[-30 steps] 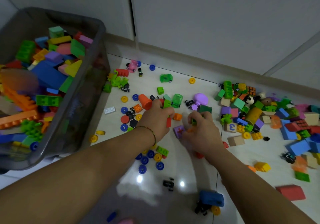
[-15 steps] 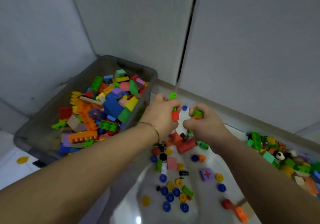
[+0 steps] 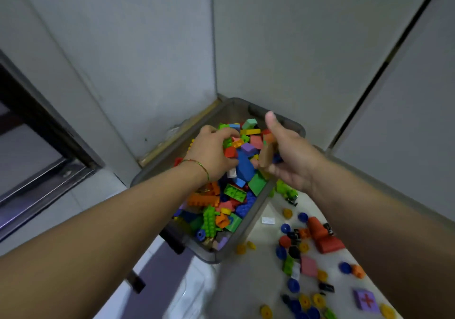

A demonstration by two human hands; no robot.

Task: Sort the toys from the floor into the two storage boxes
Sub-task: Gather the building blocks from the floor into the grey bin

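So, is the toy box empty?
No, the box is heaped almost to its rim with colourful blocks.

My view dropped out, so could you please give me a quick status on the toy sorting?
Left hand over storage box, fingers curled on small bricks. Right hand open above it, thumb up. More toys on floor alongside; nothing blocking.
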